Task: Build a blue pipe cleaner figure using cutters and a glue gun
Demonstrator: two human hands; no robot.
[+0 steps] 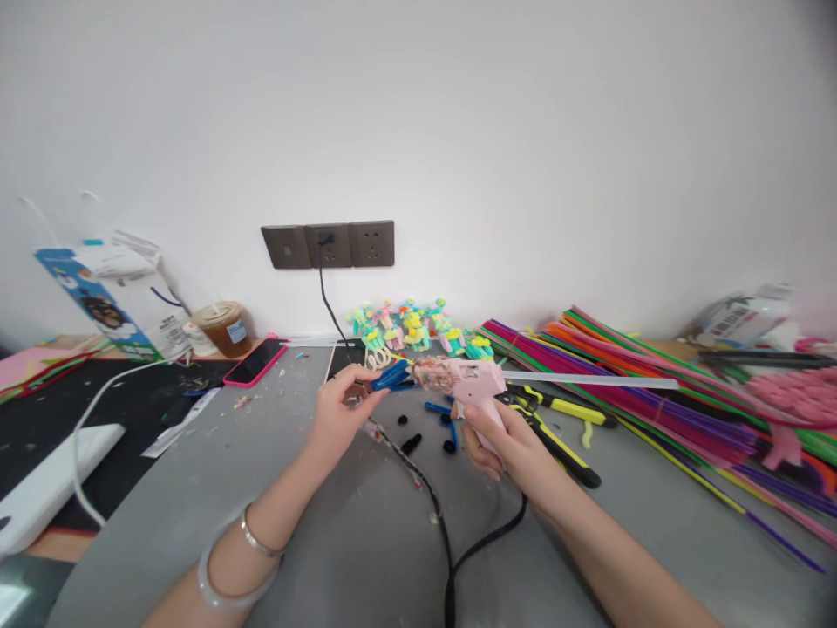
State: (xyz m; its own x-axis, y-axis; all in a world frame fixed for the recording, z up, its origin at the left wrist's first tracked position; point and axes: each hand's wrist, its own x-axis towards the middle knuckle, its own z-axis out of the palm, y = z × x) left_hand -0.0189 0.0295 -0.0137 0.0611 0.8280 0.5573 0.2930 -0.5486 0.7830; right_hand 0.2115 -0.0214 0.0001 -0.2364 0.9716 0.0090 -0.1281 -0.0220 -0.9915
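The right hand (pixel 500 440) wraps the handle of a pink glue gun (pixel 480 388), its wrist angled in from the lower right, while the left hand (pixel 343 406) pinches a fuzzy blue piece (pixel 391 377) between thumb and fingers right at the gun's crusted nozzle — whether the two touch, I cannot tell. A black cord (pixel 428 493) snakes between the forearms over the smooth gray table (pixel 327 549), with black fuzzy bits (pixel 411 444) near it and yellow-handled pliers (pixel 562 449) crowding the right hand. Farther out lie fluffy pastel figures (pixel 413 331), long bright pipe cleaners (pixel 680 419) and a flat pink-edged phone (pixel 255 363).
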